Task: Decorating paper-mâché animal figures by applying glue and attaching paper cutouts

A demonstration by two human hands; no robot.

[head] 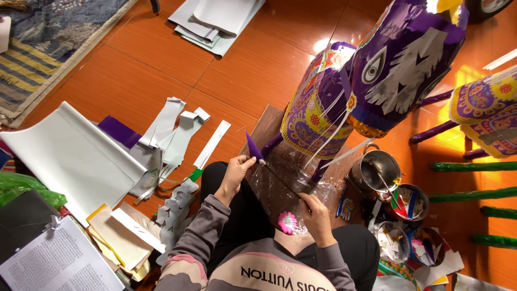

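The left hand (235,173) pinches a small purple paper cone (253,147) by its wide base, above a plastic-covered wooden board (269,121), while the right hand (315,213) closes around a thin stick (288,187) running up to it. The cone looks light and easily crushed (best held near the base, not the tip). Right of the board, a steel pot (378,170) holds a stirrer, and 3 small bowls (412,203) hold coloured paper scraps.
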